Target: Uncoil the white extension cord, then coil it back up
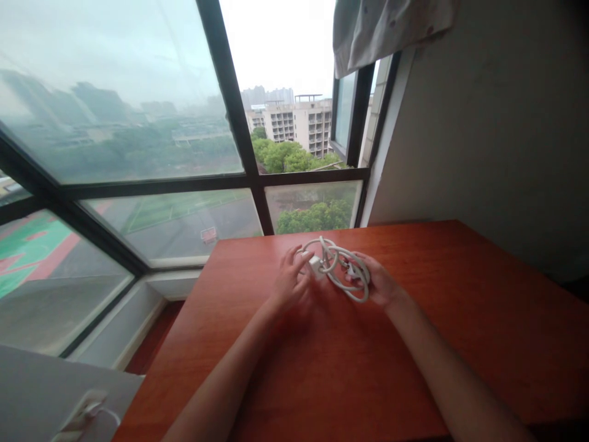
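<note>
A pale cable point(343, 252) lies in loose, overlapping loops above the reddish-brown table point(322, 356). My right hand point(378, 281) is closed around the right side of these loops. Inside the coil, close to those fingers, is a small light-coloured piece point(353, 272) that looks like a plug. At the cable's left end is a white block point(315, 265), its exact kind unclear. My left hand point(291, 277) is beside the block with fingers spread and fingertips at its left end. Those fingers partly hide it, and I cannot tell how firmly they touch.
Dark-framed windows point(257, 178) rise behind the table, with one pane point(346, 116) swung outward at the right. A pale cloth point(386, 31) hangs at the top. A grey wall point(483, 135) stands to the right. At lower left, a white cord runs from a wall socket point(83, 417).
</note>
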`<state>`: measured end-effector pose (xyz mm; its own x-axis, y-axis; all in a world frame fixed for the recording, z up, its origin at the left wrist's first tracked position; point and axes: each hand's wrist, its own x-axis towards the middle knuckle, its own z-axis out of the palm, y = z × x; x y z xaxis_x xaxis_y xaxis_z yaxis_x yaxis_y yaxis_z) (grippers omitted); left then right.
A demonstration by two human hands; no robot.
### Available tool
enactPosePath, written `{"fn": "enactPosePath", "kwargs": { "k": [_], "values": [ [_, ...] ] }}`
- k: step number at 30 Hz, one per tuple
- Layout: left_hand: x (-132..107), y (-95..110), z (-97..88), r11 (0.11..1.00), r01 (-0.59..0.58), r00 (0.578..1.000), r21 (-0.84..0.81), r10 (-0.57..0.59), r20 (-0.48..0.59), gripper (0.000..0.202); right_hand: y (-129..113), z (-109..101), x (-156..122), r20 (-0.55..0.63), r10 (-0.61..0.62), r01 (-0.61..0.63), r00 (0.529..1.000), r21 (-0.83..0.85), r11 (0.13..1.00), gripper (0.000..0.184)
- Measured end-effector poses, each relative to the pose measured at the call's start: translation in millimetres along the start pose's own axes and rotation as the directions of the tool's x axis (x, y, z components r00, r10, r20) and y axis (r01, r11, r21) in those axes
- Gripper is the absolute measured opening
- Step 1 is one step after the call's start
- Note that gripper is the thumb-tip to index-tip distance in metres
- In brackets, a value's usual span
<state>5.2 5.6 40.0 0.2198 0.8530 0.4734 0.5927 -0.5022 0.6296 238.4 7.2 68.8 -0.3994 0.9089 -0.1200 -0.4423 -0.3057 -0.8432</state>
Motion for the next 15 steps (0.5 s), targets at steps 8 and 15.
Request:
{"fn": "enactPosePath", "kwargs": {
  "k": [8, 15],
  "values": [
    [13, -1, 2.8, 0.382, 0.595, 0.747, -0.707, -0.588, 0.311, 0.052, 1, 0, -2, 0.065, 0.029, -0.026, 0.997, -0.046, 0.999, 0.026],
    [12, 7, 14.6, 0.46, 0.507, 0.803, -0.729, -0.559, 0.206, 0.055, 2, -8, 4, -0.098, -0.059, 0.059, 0.993, -0.008, 0.998, 0.023]
  ]
}}
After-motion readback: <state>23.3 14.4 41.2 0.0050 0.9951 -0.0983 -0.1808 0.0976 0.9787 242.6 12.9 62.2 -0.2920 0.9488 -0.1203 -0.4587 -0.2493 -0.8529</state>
